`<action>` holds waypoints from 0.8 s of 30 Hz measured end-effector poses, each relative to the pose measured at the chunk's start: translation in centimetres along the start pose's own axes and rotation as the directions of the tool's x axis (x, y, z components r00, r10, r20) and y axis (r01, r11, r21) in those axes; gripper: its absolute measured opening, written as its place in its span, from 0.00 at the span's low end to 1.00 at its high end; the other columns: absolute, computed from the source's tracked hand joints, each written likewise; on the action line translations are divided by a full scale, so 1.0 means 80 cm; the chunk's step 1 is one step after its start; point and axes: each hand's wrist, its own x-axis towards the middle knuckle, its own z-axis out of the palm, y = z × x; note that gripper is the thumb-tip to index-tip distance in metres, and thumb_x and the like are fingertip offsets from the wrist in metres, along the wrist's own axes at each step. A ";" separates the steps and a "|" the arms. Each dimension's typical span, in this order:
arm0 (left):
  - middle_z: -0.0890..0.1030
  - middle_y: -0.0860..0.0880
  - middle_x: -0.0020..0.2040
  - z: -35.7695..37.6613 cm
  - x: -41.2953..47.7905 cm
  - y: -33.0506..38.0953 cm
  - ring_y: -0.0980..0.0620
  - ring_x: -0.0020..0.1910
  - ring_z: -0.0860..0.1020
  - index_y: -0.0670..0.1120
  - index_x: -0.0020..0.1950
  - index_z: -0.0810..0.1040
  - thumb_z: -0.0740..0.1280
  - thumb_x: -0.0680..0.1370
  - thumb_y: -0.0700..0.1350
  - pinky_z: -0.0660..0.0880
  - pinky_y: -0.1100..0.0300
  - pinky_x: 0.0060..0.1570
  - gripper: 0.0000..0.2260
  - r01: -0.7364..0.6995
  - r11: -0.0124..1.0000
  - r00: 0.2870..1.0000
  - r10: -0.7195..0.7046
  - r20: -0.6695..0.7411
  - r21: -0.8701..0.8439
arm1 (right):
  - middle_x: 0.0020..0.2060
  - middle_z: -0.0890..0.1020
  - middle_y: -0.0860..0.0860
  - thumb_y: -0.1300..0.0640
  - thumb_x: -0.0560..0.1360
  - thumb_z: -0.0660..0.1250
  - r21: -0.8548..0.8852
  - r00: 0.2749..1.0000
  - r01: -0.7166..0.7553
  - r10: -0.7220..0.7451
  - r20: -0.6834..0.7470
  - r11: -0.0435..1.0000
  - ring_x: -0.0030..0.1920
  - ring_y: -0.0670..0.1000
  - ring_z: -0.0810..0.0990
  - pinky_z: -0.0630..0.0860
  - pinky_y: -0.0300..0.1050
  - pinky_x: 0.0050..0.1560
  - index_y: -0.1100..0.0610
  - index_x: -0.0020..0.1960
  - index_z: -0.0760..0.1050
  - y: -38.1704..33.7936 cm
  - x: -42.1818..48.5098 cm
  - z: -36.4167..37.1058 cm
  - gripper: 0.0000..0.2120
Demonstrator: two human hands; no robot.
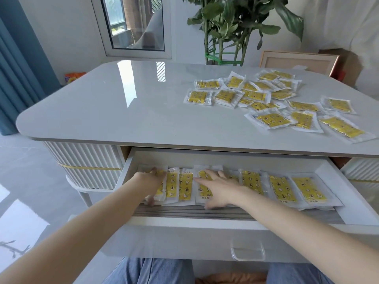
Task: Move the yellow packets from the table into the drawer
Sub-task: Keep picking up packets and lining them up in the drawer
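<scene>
Both hands are down in the open drawer (205,228) now, tidying the row of packets (281,188) laid side by side along its floor; the left hand (151,184) grips the leftmost packets (162,194) at the end of that row, fingers (154,171) hooked over their far edge and thumb at the near edge; the right hand (222,189) lies flat, its fingers (211,174) straight and spread, pressing on a packet mid-row and holding nothing; plenty of yellow packets (272,119) lie scattered, some overlapping, on the right side of the worktop (123,103), so by my reckoning the job is well short of halfway; the step in hand looks like squaring the row; best to nudge the left end in against its neighbours, press only lightly with the flat hand so the slick wrappers don't ride up over each other, and leave the front strip of the drawer free for the next batch.
</scene>
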 end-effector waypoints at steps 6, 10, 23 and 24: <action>0.40 0.41 0.78 -0.004 -0.008 0.003 0.42 0.74 0.61 0.49 0.76 0.32 0.74 0.72 0.46 0.68 0.49 0.68 0.52 0.006 1.000 1.000 -0.006 0.005 -0.016 | 0.77 0.55 0.56 0.54 0.71 0.74 -0.001 0.992 -0.123 0.123 0.027 0.992 0.74 0.58 0.62 0.68 0.51 0.69 0.49 0.79 0.48 0.011 0.002 0.001 0.46; 0.42 0.40 0.78 -0.013 -0.018 0.016 0.41 0.74 0.62 0.53 0.76 0.31 0.75 0.70 0.50 0.68 0.48 0.67 0.55 0.004 0.998 1.000 -0.003 0.014 -0.061 | 0.77 0.55 0.57 0.58 0.68 0.76 0.010 0.989 -0.131 0.130 0.076 0.991 0.75 0.59 0.60 0.63 0.52 0.72 0.50 0.79 0.47 0.013 -0.003 -0.002 0.50; 0.78 0.59 0.62 -0.059 -0.103 0.032 0.57 0.54 0.79 0.60 0.72 0.64 0.63 0.78 0.57 0.76 0.56 0.57 0.23 -0.347 0.849 0.835 0.085 -0.543 -0.400 | 0.51 0.81 0.43 0.52 0.76 0.66 0.460 0.912 0.098 0.105 -0.397 0.883 0.52 0.43 0.79 0.77 0.45 0.54 0.47 0.61 0.76 0.033 -0.079 -0.063 0.14; 0.79 0.59 0.60 -0.067 -0.111 0.032 0.59 0.51 0.79 0.60 0.71 0.65 0.63 0.78 0.56 0.76 0.58 0.55 0.21 -0.382 0.826 0.810 0.083 -0.581 -0.414 | 0.50 0.81 0.43 0.53 0.76 0.66 0.481 0.893 0.111 0.125 -0.432 0.870 0.51 0.43 0.79 0.77 0.45 0.53 0.47 0.60 0.77 0.037 -0.087 -0.069 0.13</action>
